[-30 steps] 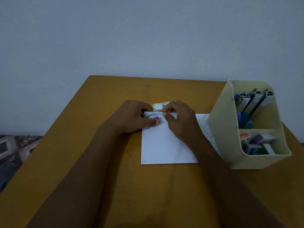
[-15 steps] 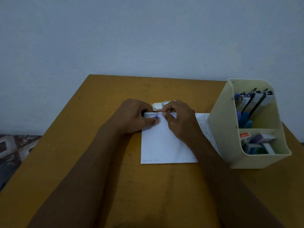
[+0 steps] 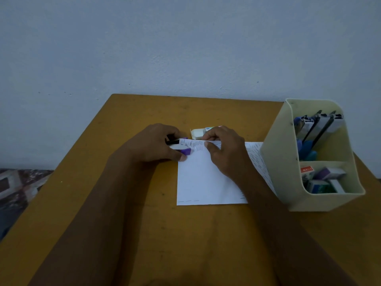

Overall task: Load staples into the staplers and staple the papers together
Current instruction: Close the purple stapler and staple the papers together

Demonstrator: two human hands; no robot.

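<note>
White papers (image 3: 202, 178) lie in the middle of the wooden table, their far edge lifted. My left hand (image 3: 152, 145) grips a small purple stapler (image 3: 184, 150), whose jaws sit over the papers' top left corner. My right hand (image 3: 224, 149) pinches the papers' raised top edge just right of the stapler. A small white staple box (image 3: 198, 133) lies open on the table behind my hands.
A cream desk organiser (image 3: 288, 178) stands at the right, touching the papers' right side. Its upper bin holds several staplers (image 3: 317, 126); its lower bin holds staple boxes (image 3: 321, 180). The wooden table (image 3: 123, 203) meets a pale wall; a patterned floor shows at left.
Both hands stay at the papers' top left corner. The stapler and paper edge have shifted only slightly.
</note>
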